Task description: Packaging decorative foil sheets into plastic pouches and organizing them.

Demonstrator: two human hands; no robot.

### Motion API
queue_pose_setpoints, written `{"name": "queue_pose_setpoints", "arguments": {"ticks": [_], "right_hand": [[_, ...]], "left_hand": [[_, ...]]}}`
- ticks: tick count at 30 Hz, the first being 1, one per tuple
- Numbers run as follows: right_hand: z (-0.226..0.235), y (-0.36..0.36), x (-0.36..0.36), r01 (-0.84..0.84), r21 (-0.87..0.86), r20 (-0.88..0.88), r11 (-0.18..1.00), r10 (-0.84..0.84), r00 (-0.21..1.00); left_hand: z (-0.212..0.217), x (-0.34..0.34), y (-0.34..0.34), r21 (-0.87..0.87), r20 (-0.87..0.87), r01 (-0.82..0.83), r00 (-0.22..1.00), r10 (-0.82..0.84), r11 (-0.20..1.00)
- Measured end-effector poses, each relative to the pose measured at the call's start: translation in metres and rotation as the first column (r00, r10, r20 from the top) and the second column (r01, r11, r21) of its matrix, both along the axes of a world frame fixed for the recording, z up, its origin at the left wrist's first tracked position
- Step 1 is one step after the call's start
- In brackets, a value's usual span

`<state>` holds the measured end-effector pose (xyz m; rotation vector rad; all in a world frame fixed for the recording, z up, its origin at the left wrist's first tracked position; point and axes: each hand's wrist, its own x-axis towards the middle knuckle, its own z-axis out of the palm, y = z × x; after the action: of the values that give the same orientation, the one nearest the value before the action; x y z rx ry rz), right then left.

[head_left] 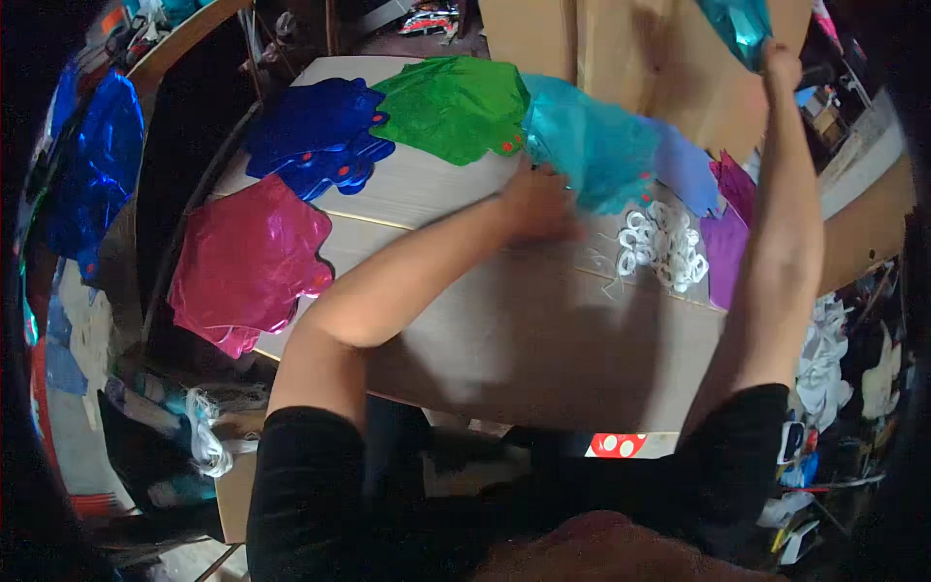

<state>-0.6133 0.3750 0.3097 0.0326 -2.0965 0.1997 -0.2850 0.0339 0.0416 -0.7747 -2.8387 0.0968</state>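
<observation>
My right hand (781, 66) is raised at the far right, its fingers closed on a shiny teal foil piece (742, 34) that runs out of view at the top. My left hand (541, 206) is smeared by motion over the table, beside the near-left edge of a stack of flat teal foil pieces (592, 141) with red dots; its fingers cannot be made out. Right of that hand lies a pile of white string loops (662, 247). A green foil stack (451, 107) touches the teal one on its left.
Along the table (524, 320) also lie dark blue (315, 131), pink (252, 257), lavender (687, 165) and purple foil pieces (722, 254). A cardboard sheet (659, 68) stands behind. Blue foil (102, 145) hangs at far left. White string bundles (206, 432) hang at lower left.
</observation>
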Motion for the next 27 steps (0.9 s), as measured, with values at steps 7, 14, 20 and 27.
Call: {"name": "queue_pose_setpoints", "arguments": {"ticks": [7,14,20,27], "right_hand": [[-0.012,-0.11,0.044,-0.518,0.396,-0.051,0.758,0.582,0.812],[-0.175,-0.32,0.197,-0.785,0.468,0.377,0.406,0.712,0.592],[-0.235,-0.367,0.253,-0.835,0.475,0.491,0.279,0.703,0.514],[-0.246,-0.362,0.248,-0.824,0.467,0.579,0.32,0.594,0.558]], "left_hand": [[-0.013,-0.019,0.028,0.368,-0.527,0.25,0.85,-0.021,0.895],[0.052,0.052,-0.08,-0.077,0.134,-0.268,0.952,0.277,0.96],[0.045,0.044,-0.207,0.074,-0.219,-0.353,0.907,0.36,0.933],[0.029,0.005,-0.214,0.058,-0.363,-0.006,0.931,0.026,0.998]]}}
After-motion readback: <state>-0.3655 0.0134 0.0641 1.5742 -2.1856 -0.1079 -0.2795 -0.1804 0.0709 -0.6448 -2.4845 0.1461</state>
